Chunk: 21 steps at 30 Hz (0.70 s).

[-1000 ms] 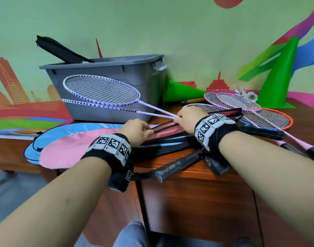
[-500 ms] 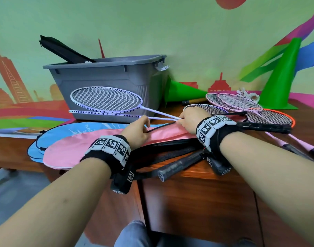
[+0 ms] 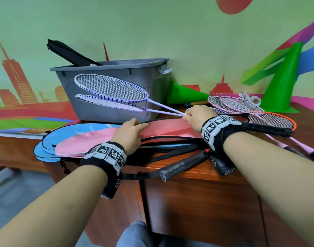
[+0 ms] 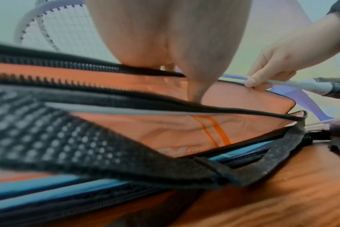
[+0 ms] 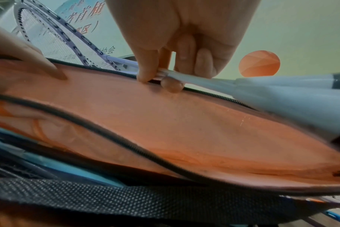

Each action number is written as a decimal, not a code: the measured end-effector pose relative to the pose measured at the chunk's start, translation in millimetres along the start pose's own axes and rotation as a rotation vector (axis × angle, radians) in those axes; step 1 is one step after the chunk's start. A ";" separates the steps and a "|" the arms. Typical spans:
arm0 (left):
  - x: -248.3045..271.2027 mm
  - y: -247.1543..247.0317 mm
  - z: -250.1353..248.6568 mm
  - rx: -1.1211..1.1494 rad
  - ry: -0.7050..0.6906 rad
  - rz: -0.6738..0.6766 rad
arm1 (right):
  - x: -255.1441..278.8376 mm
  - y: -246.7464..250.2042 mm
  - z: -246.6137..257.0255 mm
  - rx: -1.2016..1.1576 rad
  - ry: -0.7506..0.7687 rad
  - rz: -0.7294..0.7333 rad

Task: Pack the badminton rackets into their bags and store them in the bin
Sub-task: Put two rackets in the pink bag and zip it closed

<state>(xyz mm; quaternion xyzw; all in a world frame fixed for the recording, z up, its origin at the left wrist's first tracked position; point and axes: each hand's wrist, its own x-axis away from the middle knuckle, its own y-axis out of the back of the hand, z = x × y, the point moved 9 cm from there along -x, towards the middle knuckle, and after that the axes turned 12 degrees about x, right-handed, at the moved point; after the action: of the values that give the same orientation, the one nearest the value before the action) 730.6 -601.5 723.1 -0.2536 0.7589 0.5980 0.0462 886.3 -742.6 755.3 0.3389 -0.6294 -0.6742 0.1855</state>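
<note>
Two purple rackets (image 3: 111,90) stick out leftward in front of the grey bin (image 3: 92,97); my right hand (image 3: 197,114) grips both shafts (image 5: 186,76) together, just above the zip edge of the pink racket bag (image 3: 172,129). That bag lies on the table over a blue bag (image 3: 67,136). My left hand (image 3: 133,130) holds the pink bag's upper zip edge, thumb (image 4: 196,90) pressed on the fabric and fingers over the edge. The bag's mouth gapes open in the left wrist view. The rackets' black handles (image 3: 183,164) pass under my right wrist.
A black bag (image 3: 70,54) pokes out of the bin. More pink rackets (image 3: 236,104), an orange-framed racket (image 3: 275,122) and shuttlecocks (image 3: 250,98) lie at the right. Two green cones (image 3: 184,93) (image 3: 281,82) stand by the wall. Black straps (image 3: 170,150) trail across the wooden table (image 3: 197,193).
My left hand has left the black straps and moved up onto the pink bag's zip edge. My right hand keeps the two rackets and has brought their shafts down to that edge.
</note>
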 end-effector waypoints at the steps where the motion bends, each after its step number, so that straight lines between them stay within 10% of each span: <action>1: 0.4 -1.5 0.7 -0.047 0.004 0.020 | 0.6 1.1 -2.1 -0.013 -0.004 -0.001; 9: 2.7 -0.8 7.5 -0.218 0.064 0.107 | 3.0 6.3 -8.2 -0.100 -0.007 -0.021; 21: 4.1 7.2 35.2 0.432 0.297 0.033 | 14.8 26.5 -4.2 -0.153 0.064 -0.149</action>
<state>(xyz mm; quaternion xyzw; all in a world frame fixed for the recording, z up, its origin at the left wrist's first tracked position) 715.7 -569.0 718.1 -0.3106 0.8715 0.3788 -0.0223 874.2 -759.3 777.9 0.3910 -0.5428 -0.7211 0.1801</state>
